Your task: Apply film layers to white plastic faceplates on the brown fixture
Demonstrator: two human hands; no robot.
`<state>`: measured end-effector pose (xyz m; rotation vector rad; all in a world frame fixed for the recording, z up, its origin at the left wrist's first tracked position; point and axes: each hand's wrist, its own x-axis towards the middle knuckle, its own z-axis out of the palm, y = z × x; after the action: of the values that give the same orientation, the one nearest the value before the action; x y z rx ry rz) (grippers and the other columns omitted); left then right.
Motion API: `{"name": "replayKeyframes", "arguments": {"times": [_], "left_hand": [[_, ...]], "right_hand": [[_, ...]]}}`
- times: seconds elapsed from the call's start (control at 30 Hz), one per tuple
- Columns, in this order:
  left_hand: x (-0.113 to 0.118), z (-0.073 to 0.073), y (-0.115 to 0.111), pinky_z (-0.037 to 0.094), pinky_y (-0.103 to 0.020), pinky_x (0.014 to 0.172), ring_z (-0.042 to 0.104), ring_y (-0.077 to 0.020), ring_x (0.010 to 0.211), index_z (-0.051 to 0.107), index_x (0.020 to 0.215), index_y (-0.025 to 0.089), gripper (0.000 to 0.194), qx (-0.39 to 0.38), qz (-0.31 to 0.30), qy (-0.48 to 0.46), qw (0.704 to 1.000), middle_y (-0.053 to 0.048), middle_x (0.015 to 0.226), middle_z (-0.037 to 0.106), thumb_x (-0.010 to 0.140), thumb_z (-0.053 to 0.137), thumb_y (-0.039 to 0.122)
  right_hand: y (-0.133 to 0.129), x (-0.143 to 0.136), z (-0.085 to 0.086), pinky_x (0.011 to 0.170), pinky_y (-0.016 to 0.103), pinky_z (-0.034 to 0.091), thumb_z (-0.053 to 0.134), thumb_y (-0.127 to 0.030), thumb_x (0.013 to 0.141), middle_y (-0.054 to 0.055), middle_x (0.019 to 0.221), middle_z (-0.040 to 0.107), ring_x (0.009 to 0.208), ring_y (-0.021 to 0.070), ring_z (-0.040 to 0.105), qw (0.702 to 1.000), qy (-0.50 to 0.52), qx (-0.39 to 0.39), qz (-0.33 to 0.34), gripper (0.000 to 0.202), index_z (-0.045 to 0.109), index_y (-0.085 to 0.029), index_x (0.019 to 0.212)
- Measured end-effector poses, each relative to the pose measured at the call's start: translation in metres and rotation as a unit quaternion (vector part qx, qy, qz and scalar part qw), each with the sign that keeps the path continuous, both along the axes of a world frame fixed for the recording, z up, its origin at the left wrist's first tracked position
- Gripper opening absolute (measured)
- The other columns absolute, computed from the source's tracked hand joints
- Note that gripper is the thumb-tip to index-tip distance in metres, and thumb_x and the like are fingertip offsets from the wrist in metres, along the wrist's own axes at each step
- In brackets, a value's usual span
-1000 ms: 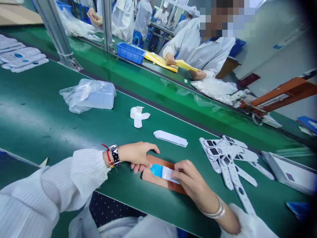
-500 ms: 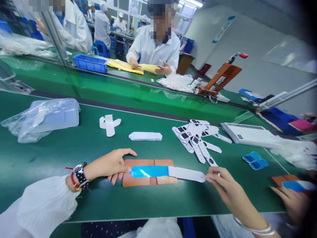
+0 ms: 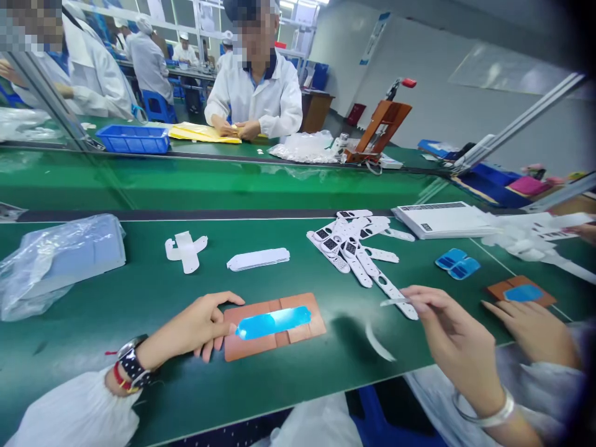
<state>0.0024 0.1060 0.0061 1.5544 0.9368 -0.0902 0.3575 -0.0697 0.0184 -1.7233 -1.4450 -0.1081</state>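
A blue glossy strip lies along a brown rectangular fixture plate on the green bench. At the strip's left end is my left hand, its thumb pressed on the tip, its index finger stretched above and the other fingers curled by the plate's edge. To the right of the plate, raised off the bench, my right hand is closed in a pinch on a thin white backing strip, seen nearly edge-on. A blurred white curved sliver shows below it; whether it is the same piece I cannot tell.
Behind the plate lie a stack of white strips, crossed white pieces and a pile of white panels with dark windows. Bagged sheets sit left. A co-worker's hand rests by another brown plate at right.
The white layer has come fully off the blue strip's right part, which now shows blue. My right hand has moved right with the white backing strip. The view has shifted.
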Motion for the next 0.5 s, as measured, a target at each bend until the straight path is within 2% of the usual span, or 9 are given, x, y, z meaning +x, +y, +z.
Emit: {"name": "replayKeyframes", "arguments": {"times": [0.1, 0.2, 0.23, 0.3, 0.37, 0.43, 0.5], "left_hand": [[-0.001, 0.001, 0.001, 0.039, -0.017, 0.036, 0.053, -0.0114, 0.037, 0.042, 0.125, 0.016, 0.051, -0.019, 0.004, 0.001, 1.000, 0.005, 0.052, 0.060, 0.079, 0.055, 0.033], [-0.006, 0.006, 0.006, 0.042, -0.019, 0.040, 0.054, -0.0107, 0.040, 0.042, 0.126, 0.016, 0.052, -0.042, 0.014, -0.036, 0.998, 0.004, 0.059, 0.061, 0.078, 0.055, 0.033], [-0.009, 0.009, 0.009, 0.041, -0.019, 0.040, 0.053, -0.0101, 0.040, 0.045, 0.124, 0.015, 0.050, -0.035, 0.033, -0.053, 0.997, 0.004, 0.060, 0.060, 0.079, 0.055, 0.034], [-0.017, 0.016, 0.017, 0.037, -0.019, 0.039, 0.049, -0.0086, 0.039, 0.053, 0.114, 0.014, 0.042, 0.022, 0.113, -0.093, 0.989, 0.004, 0.058, 0.055, 0.079, 0.053, 0.037], [-0.025, 0.021, 0.027, 0.035, -0.020, 0.041, 0.047, -0.0087, 0.041, 0.057, 0.103, 0.013, 0.037, 0.138, 0.236, -0.126, 0.954, 0.005, 0.055, 0.050, 0.080, 0.052, 0.041], [-0.033, 0.023, 0.039, 0.040, -0.022, 0.048, 0.050, -0.0107, 0.050, 0.059, 0.097, 0.015, 0.033, 0.278, 0.354, -0.136, 0.883, 0.003, 0.060, 0.051, 0.079, 0.054, 0.041], [-0.039, 0.020, 0.052, 0.043, -0.023, 0.058, 0.052, -0.0124, 0.062, 0.060, 0.096, 0.017, 0.029, 0.374, 0.421, -0.126, 0.817, 0.001, 0.070, 0.052, 0.076, 0.057, 0.038]], "right_hand": [[0.022, -0.016, -0.003, 0.068, 0.032, 0.054, 0.055, -0.030, 0.087, 0.003, 0.085, 0.066, 0.073, 0.0174, 0.063, 0.995, 0.093, 0.032, -0.005, 0.009, 0.062, -0.024, 0.087], [0.047, -0.037, -0.002, 0.062, 0.029, 0.056, 0.062, -0.032, 0.082, 0.002, 0.076, 0.066, 0.063, 0.0155, 0.062, 0.989, 0.139, 0.043, 0.006, 0.009, 0.065, -0.024, 0.086], [0.056, -0.045, -0.001, 0.060, 0.028, 0.057, 0.063, -0.032, 0.081, 0.001, 0.075, 0.067, 0.062, 0.0153, 0.063, 0.987, 0.154, 0.042, 0.024, 0.010, 0.065, -0.024, 0.086], [0.074, -0.058, 0.003, 0.060, 0.028, 0.058, 0.066, -0.031, 0.078, 0.002, 0.075, 0.068, 0.062, 0.0156, 0.064, 0.979, 0.183, 0.035, 0.080, 0.010, 0.065, -0.023, 0.083], [0.095, -0.070, 0.007, 0.062, 0.028, 0.059, 0.068, -0.031, 0.077, 0.003, 0.077, 0.068, 0.067, 0.0166, 0.066, 0.968, 0.205, 0.015, 0.146, 0.010, 0.065, -0.022, 0.080], [0.119, -0.080, 0.013, 0.063, 0.028, 0.058, 0.068, -0.030, 0.076, 0.004, 0.076, 0.068, 0.069, 0.0168, 0.066, 0.954, 0.216, -0.013, 0.208, 0.011, 0.064, -0.020, 0.078], [0.145, -0.092, 0.020, 0.061, 0.028, 0.056, 0.067, -0.030, 0.075, 0.003, 0.073, 0.066, 0.066, 0.0158, 0.064, 0.939, 0.228, -0.050, 0.255, 0.012, 0.063, -0.019, 0.077]]}}
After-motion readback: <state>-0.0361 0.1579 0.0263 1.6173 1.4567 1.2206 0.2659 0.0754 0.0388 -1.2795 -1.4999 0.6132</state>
